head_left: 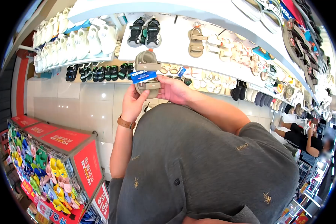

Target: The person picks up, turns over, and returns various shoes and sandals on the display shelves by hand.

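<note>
I hold a taupe strapped sandal (147,61) out in front of me, over the floor at the near edge of the display shelf (175,48). My left hand (131,100) is clamped on its near end, the thumb pressed over the front by the strap and the fingers running along the left side. My right hand (174,89) meets the sandal from the right, palm partly turned up and fingertips at its edge; I cannot tell whether it grips or only steadies. A blue hang tag (143,77) with white lettering lies across the middle of the sandal. I wear a brown watch strap (126,122) on my left wrist and a dark grey shirt (212,160). Beyond the sandal, on the far shelf, stands a pair of black sports sandals (153,31); to their right is a beige sandal (196,43), with paler ones further right. White sneakers (100,39) line the shelf at far left, and black sandals (112,72) sit in a row below. On my near left, a rack with red panels (87,168) carries colourful clogs (59,166). Well off to the right, a person in black (306,140) has both hands near a shoe, too small to make out.
</note>
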Tool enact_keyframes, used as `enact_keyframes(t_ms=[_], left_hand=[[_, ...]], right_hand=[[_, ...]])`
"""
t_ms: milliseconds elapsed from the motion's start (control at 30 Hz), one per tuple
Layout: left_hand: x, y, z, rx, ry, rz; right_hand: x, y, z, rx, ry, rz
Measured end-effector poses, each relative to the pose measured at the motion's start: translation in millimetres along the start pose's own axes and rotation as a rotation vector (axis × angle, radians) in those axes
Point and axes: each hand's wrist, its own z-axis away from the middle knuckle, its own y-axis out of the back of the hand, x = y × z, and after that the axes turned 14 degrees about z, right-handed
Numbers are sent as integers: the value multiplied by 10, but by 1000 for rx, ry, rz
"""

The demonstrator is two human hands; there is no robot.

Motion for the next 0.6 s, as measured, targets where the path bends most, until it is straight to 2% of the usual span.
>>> enact_keyframes(t_ms=[67, 233, 333, 500, 600], left_hand=[[-1, -29, -51, -57, -16, -16], [-43, -8, -55, 25, 90, -98], [-55, 113, 91, 15, 86, -142], [-298, 556, 431, 191, 189, -48], [-376, 728, 625, 280, 234, 36]], right_hand=[[-18, 25, 33, 37, 8, -11], [-224, 158, 38, 179, 25, 10], [-316, 593, -223, 401, 20, 42], [-817, 1044, -657, 667, 96, 88], [-1069, 1239, -933, 739, 32, 106]])
